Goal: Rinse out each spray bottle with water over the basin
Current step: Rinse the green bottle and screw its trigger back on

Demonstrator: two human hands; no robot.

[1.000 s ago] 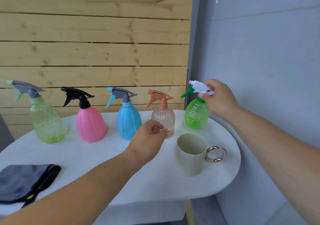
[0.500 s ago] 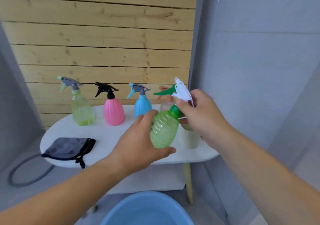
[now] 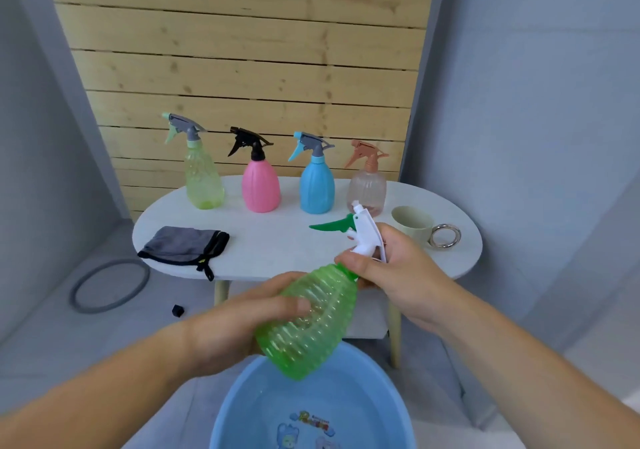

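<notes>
Green spray bottle (image 3: 308,324): off the table and held in the air, tilted – ribbed base down over the far rim of the basin, head up and to the right.
Left hand (image 3: 228,327): wrapped round the bottle's body from the left, fingers curled across the ribs, a firm grip.
Right hand (image 3: 394,275): closed on the white spray head (image 3: 367,237) and the green collar below it, thumb pressed at the neck; the green trigger sticks out to the left.
Basin (image 3: 242,400): blue, on the floor straight below the hands, with a cartoon print on its bottom.
Table (image 3: 277,241): white oval, beyond the hands, in front of a wooden slat wall (image 3: 242,68).
Row at the back: a yellow-green bottle (image 3: 202,182), a pink bottle (image 3: 260,189), a blue bottle (image 3: 317,189) and a clear peach bottle (image 3: 367,189), all upright with their heads on.
In the way: the raised spray head covers the peach bottle's foot from here.
Cup (image 3: 412,223): pale, with a metal ring handle (image 3: 445,236), just behind the right hand.
Grey cloth (image 3: 183,244): crumpled near the table's left front edge – a black strap hangs over.
Floor: a grey hoop (image 3: 73,298) to the left, and a small black piece (image 3: 177,310) near the table leg.
</notes>
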